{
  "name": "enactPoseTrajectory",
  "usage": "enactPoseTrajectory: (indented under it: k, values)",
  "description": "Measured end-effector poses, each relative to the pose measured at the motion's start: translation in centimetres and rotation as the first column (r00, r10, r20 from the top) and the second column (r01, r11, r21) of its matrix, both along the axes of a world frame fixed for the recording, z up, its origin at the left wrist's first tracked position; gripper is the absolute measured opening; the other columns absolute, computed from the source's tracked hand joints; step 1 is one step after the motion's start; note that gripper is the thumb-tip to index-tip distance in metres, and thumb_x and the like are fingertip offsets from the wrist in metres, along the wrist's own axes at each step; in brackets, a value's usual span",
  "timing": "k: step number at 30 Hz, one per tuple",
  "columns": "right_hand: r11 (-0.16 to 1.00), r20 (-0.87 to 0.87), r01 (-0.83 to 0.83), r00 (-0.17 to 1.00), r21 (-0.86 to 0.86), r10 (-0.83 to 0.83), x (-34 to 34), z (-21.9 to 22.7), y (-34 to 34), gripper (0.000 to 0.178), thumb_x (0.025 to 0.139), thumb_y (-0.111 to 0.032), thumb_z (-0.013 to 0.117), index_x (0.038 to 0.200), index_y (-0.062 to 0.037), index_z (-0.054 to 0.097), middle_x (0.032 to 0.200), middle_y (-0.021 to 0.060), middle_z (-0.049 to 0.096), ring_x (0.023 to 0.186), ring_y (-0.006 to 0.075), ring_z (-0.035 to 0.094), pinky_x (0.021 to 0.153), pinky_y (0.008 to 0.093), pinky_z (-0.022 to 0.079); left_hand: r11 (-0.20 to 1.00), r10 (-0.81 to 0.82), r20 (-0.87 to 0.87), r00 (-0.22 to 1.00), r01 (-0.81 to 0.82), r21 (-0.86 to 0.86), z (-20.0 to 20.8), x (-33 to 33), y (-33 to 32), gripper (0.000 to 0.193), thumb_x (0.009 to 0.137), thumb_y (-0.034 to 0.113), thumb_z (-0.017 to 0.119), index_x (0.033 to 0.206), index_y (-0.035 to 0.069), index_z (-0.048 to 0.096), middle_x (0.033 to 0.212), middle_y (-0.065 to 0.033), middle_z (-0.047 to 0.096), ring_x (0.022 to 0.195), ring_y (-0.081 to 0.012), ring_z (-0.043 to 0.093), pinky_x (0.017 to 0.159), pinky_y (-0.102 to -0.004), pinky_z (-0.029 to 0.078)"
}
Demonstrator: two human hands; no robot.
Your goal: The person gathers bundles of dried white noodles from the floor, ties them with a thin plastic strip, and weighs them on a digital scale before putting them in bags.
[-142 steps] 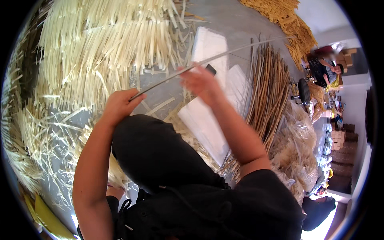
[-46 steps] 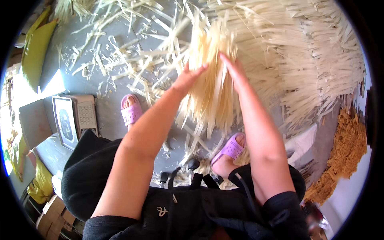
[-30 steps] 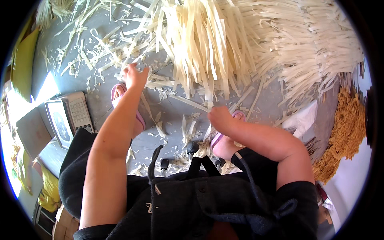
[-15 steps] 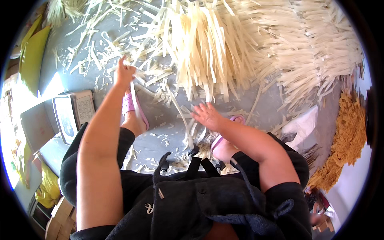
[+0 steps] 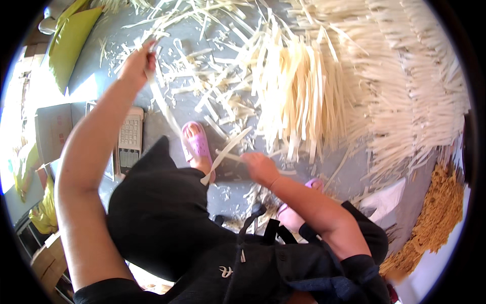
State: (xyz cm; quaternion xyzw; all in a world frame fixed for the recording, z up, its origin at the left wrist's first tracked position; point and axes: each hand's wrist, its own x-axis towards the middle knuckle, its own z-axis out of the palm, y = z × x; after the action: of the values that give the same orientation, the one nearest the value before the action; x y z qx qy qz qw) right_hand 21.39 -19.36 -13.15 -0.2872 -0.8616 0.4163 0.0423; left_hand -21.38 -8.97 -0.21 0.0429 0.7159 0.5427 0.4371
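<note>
My left hand (image 5: 136,65) is stretched out to the far left, its fingers closed on a long pale strip (image 5: 164,106). The strip trails down from the hand toward my left foot and blurs at its lower end. My right hand (image 5: 260,169) is low over the floor in front of me, fingers curled and slightly blurred. A short pale strip (image 5: 229,156) runs to its fingertips, so it seems pinched there. Another flat strip (image 5: 235,143) lies slantwise beside it, crossing near my left knee. Just beyond the right hand lies a thick bundle of pale strips (image 5: 293,91).
Rows of layered pale strips (image 5: 390,86) cover the floor at the far right. Loose scraps (image 5: 223,93) litter the middle. A keypad device (image 5: 130,134) and a cardboard box (image 5: 54,129) stand at left. Brown fibrous material (image 5: 430,218) lies at right, near a white sheet (image 5: 382,200).
My left hand has moved farther out and left with its strip. My right hand has gone from spread fingers to curled ones. The whole view has shifted, and my left knee shows more.
</note>
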Motion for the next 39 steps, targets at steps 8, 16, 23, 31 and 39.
enactPoseTrajectory:
  k: [8, 16, 23, 31, 39]
  values:
    - [0.886, 0.073, 0.21, 0.978, -0.413, -0.197, -10.5, 5.0, 5.9, 0.057, 0.083, -0.008, 0.056, 0.137, -0.0083, 0.038, 0.113, 0.0217, 0.059, 0.093, 0.0383, 0.06, 0.08, 0.0458, 0.049, 0.886, -0.224, -0.147, 0.963, 0.139, -0.442, -14.8, 1.0, -0.6, 0.03, 0.089, 0.026, 0.064, 0.114, 0.01, 0.061, 0.071, 0.0038, 0.046, 0.051, -0.0065, 0.036, 0.042, -0.0232, 0.033]
    - [0.89, 0.207, 0.455, 0.868, 0.035, -0.452, -15.4, -2.3, 13.6, 0.048, 0.082, -0.013, 0.061, 0.126, -0.0101, 0.043, 0.101, 0.0207, 0.061, 0.09, 0.0398, 0.061, 0.074, 0.0477, 0.05, 0.681, -0.681, -0.401, 0.613, 0.329, -0.655, -20.9, 2.2, 2.0, 0.071, 0.069, 0.043, 0.078, 0.125, 0.013, 0.046, 0.124, -0.0213, 0.044, 0.112, -0.0377, 0.053, 0.096, -0.0433, 0.044]
    - [0.814, 0.024, 0.484, 0.863, -0.321, -0.504, -17.1, 3.1, 20.2, 0.017, 0.088, -0.021, 0.065, 0.084, -0.006, 0.061, 0.063, 0.0088, 0.06, 0.051, 0.0201, 0.058, 0.048, 0.0333, 0.045, 0.785, -0.615, -0.442, 0.653, 0.452, -0.425, -19.9, 1.0, -2.9, 0.029, 0.078, 0.017, 0.062, 0.106, 0.011, 0.059, 0.11, -0.0145, 0.052, 0.096, -0.0361, 0.057, 0.083, -0.0434, 0.047]
    - [0.493, 0.311, 0.857, 0.514, -0.148, -0.8, -15.8, 0.2, 34.5, 0.045, 0.076, -0.028, 0.076, 0.102, 0.0029, 0.056, 0.079, 0.0107, 0.065, 0.055, 0.0148, 0.06, 0.046, 0.0264, 0.049, 0.846, -0.53, -0.646, 0.549, 0.393, -0.36, -18.9, 0.6, -5.2, 0.056, 0.072, 0.001, 0.059, 0.125, 0.017, 0.05, 0.111, -0.0158, 0.049, 0.099, -0.0364, 0.055, 0.082, -0.0432, 0.048]
    - [0.832, 0.628, 0.546, 0.616, 0.093, -0.475, -21.7, -0.3, 33.5, 0.074, 0.081, -0.034, 0.069, 0.139, -0.0063, 0.033, 0.112, 0.0166, 0.063, 0.099, 0.0301, 0.065, 0.09, 0.0398, 0.05, 0.972, -0.215, -0.065, 0.974, 0.208, -0.107, -20.8, 0.2, 0.2, 0.069, 0.078, 0.001, 0.061, 0.142, 0.012, 0.037, 0.096, -0.0024, 0.062, 0.085, -0.0112, 0.056, 0.074, -0.026, 0.046]
